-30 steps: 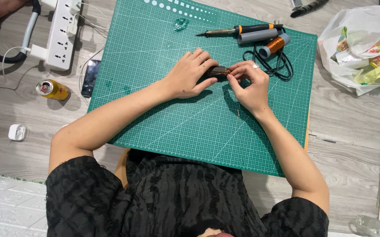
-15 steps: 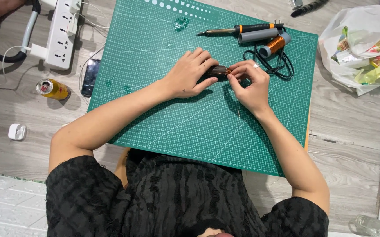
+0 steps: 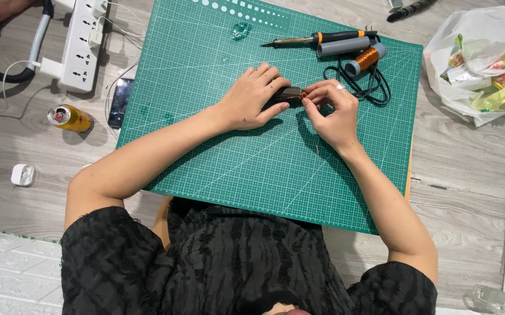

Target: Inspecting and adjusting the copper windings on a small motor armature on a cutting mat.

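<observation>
On the green cutting mat my left hand presses down on a small dark block wound with copper wire. My right hand pinches the copper-wound end of that block with its fingertips. Most of the block is hidden under my fingers. A spool of copper wire lies just beyond my right hand. Beside the spool rests a soldering iron with an orange and black handle, its black cord looped nearby.
A white power strip, a dark phone, a yellow drink can and a small white case lie left of the mat. A white plastic bag with colourful packets sits at the right. A glass lies bottom right.
</observation>
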